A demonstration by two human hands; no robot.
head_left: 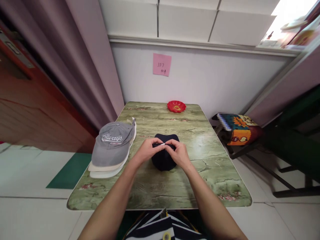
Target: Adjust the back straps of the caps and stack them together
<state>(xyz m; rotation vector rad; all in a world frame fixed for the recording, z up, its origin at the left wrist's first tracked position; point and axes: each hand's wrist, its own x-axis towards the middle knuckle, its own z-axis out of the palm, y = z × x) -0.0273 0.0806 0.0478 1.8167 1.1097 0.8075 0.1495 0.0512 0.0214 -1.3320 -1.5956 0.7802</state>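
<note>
A black cap (pixel 163 161) rests near the middle of the table, its rounded crown toward me and its brim on the far side. My left hand (pixel 147 150) pinches its upper edge from the left, thumb and fingers closed. From the right, my right hand (pixel 178 152) pinches the same edge, its fingertips close to those of my left hand. A small white piece shows between the fingertips. To the left lies a stack of caps, a grey cap (pixel 111 143) with white lettering on top and pale brims beneath it.
The wood-patterned table (pixel 147 196) has a red scalloped dish (pixel 176 106) at its far edge. A pink note (pixel 162 64) is on the wall behind. Beyond the right edge stand a dark chair and a colourful bag (pixel 238 130). A curtain hangs at left.
</note>
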